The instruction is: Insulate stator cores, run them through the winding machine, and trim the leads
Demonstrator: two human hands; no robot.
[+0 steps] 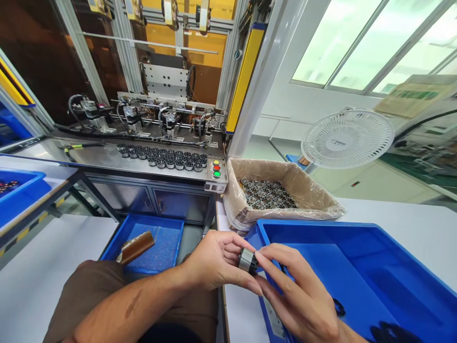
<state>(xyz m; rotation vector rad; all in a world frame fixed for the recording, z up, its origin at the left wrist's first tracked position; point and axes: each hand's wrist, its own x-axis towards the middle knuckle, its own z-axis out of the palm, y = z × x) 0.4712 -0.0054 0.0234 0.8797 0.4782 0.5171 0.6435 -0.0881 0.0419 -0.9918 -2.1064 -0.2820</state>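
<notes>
Between my two hands is a motor stator core [247,260], a short grey metal cylinder with black plastic at its end. My left hand [217,259] curls around its left side, thumb below and fingers behind. From the right, my right hand [298,288] pinches the black end with thumb and fingertips. Both hands are raised over the near left edge of a blue bin [321,233]. Inside that bin lie a black ring-shaped part [339,307] and a dark pile of black parts [392,332], partly cut off by the frame.
A plastic-lined carton [314,193] of stator cores stands behind the bin. Rows of similar cores [171,159] sit on the machine's ledge, beside a button box [216,178]. A white fan [348,138] is at the right. A blue tray [160,247] with a brown roll lies low left.
</notes>
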